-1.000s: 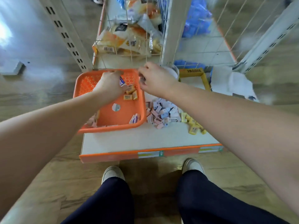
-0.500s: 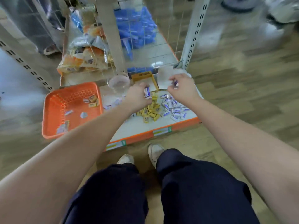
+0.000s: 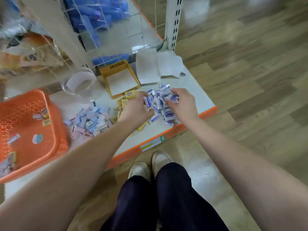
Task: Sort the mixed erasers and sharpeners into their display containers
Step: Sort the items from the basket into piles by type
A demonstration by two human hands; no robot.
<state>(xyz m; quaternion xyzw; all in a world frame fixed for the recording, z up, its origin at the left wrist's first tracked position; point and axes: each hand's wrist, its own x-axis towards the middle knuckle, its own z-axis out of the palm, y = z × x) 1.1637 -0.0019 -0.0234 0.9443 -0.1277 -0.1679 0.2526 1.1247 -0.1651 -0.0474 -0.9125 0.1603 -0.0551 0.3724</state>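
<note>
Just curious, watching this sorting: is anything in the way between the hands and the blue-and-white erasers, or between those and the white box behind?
Nothing visible does. The left hand and right hand grip pieces of the blue-and-white erasers, and only bare shelf lies between that pile and the open white box.

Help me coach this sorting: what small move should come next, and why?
Probably scoop a bunch together and lift it toward the white box. The left hand and right hand curl round pieces of the blue-and-white pile, and that box lies open just behind it.
</note>
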